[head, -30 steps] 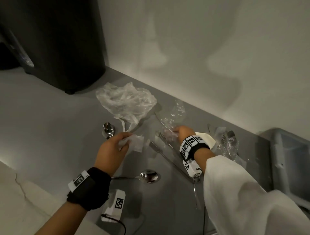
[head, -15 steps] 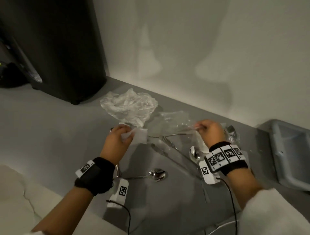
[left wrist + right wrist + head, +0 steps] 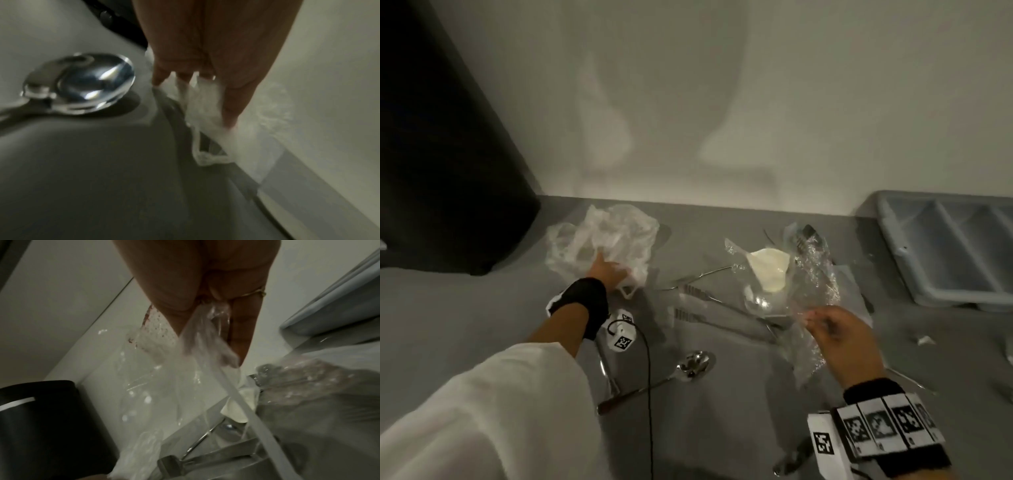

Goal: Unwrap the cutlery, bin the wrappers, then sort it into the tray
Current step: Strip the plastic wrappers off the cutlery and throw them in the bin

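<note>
My left hand (image 3: 619, 272) reaches to the back left and grips the edge of a crumpled white plastic bag (image 3: 599, 236); in the left wrist view the bag (image 3: 205, 105) sits between its fingers and thumb. My right hand (image 3: 815, 315) pinches an empty clear wrapper (image 3: 813, 294) and holds it up above the counter. Under the wrapper (image 3: 180, 386) lie bare forks and knives (image 3: 698, 294) and a spoon (image 3: 756, 303). Another spoon (image 3: 693, 363) lies nearer to me. A wrapped set (image 3: 808, 240) lies at the back. The grey cutlery tray (image 3: 893, 246) stands far right.
A tall black bin (image 3: 448, 137) stands at the back left against the wall. A white napkin (image 3: 770, 270) lies beside the wrapped set. Small wrapper scraps (image 3: 924, 340) lie at the right. A spoon bowl (image 3: 82, 82) sits just left of my left hand.
My left hand has moved from the middle, where it held a white scrap, back to the crumpled bag. My right hand has drawn the clear wrapper to the right and nearer me.
</note>
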